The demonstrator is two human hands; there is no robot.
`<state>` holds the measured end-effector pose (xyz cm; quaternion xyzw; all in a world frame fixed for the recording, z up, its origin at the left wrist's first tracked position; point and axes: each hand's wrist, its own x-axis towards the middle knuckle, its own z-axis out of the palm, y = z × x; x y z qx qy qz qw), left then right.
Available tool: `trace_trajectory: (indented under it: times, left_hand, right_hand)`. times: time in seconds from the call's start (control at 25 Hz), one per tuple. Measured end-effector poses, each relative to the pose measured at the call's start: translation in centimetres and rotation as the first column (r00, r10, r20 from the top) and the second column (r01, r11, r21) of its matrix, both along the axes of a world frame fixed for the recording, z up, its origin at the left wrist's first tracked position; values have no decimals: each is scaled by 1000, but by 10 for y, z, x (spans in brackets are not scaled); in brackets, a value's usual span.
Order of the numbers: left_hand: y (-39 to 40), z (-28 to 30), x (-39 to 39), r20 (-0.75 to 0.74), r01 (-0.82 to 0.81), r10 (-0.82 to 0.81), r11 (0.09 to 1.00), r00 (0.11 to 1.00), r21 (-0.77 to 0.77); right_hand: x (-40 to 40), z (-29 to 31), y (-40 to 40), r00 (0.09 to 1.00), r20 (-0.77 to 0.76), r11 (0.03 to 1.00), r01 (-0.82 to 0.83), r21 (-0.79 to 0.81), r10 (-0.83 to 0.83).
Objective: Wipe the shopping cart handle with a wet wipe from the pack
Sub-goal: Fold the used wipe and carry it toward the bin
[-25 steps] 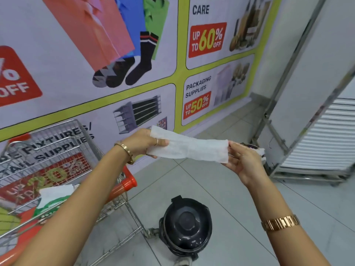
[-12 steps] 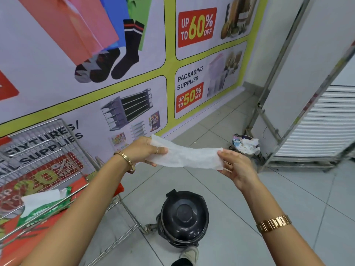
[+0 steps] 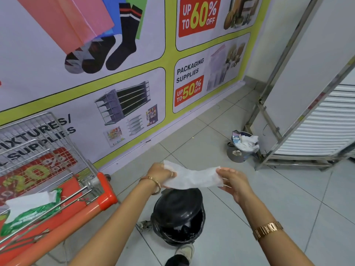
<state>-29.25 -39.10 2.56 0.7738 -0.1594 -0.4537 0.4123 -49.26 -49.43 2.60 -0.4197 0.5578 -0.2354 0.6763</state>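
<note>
A white wet wipe [image 3: 192, 177] is stretched flat between my two hands, just above a black pedal bin. My left hand [image 3: 160, 172] pinches its left end and my right hand [image 3: 231, 181] holds its right end. The shopping cart's orange handle [image 3: 63, 224] runs along the lower left, to the left of my left forearm. A green wipe pack [image 3: 32, 213] with a white sheet sticking out lies in the cart's child seat, behind the handle.
The black pedal bin [image 3: 178, 217] stands on the tiled floor with its lid tipped up, a shoe [image 3: 185, 251] at its pedal. A small metal bin [image 3: 241, 146] full of used wipes sits by a steel frame [image 3: 269, 120] at the right. A poster wall [image 3: 115, 73] lies ahead.
The view has tilted down, so my hands and the wipe now sit lower in frame, right over the black bin. The bin's lid has tipped open. Both hands keep the wipe stretched.
</note>
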Motion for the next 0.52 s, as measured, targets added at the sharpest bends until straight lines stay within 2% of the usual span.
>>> trace_trajectory:
  times: [0.16,0.32,0.52]
  left_hand:
    - [6,-66,1,-20,-22,26,986,999,166]
    - [23,-124,-11,-148,-44,92,952,985,303]
    - [28,-178,-18,-136,19,45,899,990,437]
  right_hand:
    - [-3,-47,8,991,-129,995,-16,95,28]
    - [-2,-92,21,971,-234,984,-2,180,44]
    - [9,-149,29,920,-377,969,-9,248,105]
